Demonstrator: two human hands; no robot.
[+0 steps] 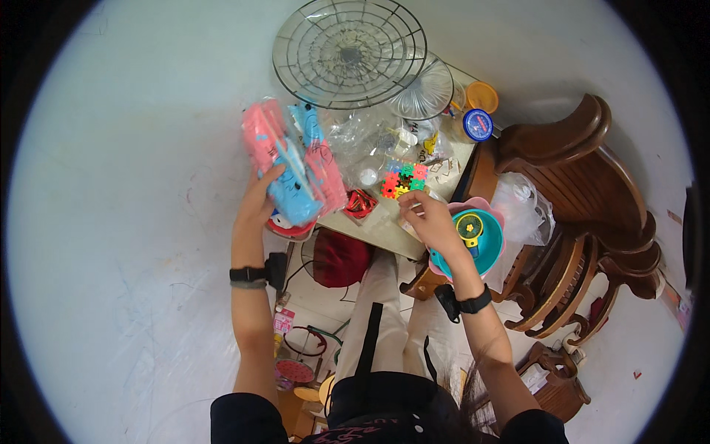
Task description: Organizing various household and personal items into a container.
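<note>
My left hand grips a plastic-wrapped pink and blue packet at the table's left end. More pink and blue wrapped material lies against its right side. My right hand, fingers curled, is at the lower edge of colourful interlocking number pieces; whether it touches them or holds anything is unclear. A small clear box of red ribbon-like material sits between the hands. Right of my right hand, a yellow handheld fan lies in a teal basin inside a pink one.
A round wire rack and a clear ribbed dish occupy the far end. Jars with orange and blue lids stand at the back right. Carved wooden chairs flank the right side; a red stool is below the table edge.
</note>
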